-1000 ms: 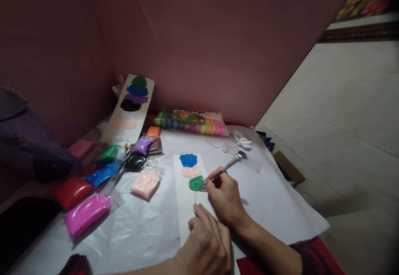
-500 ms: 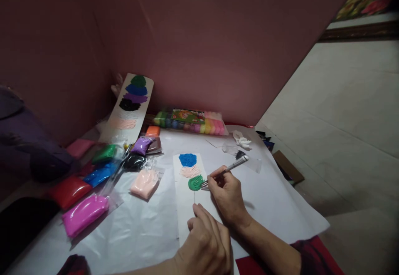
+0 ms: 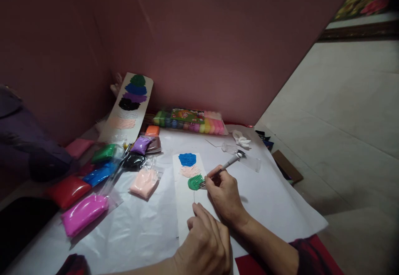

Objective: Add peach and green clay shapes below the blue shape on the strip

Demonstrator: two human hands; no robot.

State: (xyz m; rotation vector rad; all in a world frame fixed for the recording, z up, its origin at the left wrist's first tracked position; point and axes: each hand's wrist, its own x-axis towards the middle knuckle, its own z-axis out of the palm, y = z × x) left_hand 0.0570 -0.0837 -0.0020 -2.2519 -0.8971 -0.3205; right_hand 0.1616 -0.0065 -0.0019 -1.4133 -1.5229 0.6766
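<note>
My right hand (image 3: 225, 189) pinches a fork (image 3: 230, 162) with a striped handle, its tines against a green clay patch (image 3: 194, 182). That patch lies on a white card strip (image 3: 184, 214), below a ridged peach clay patch (image 3: 190, 171) and a blue clay patch (image 3: 187, 159). Over the card's lower part, my left hand (image 3: 205, 239) rests with fingers curled together. A thin dark line (image 3: 193, 196) runs from its fingertips up to the green clay; whether it is drawn or held, I cannot make out.
Several clay packets, such as a pink one (image 3: 84, 215) and a peach one (image 3: 144, 182), lie left. A card with colored patches (image 3: 145, 112) leans behind them. A long pack of colored clay (image 3: 190, 122) sits by the wall, and crumpled white tissue (image 3: 241, 139) lies right of it.
My right hand has shifted slightly, and the fork's handle end has dropped down and to the left. My left hand stays in place on the card.
</note>
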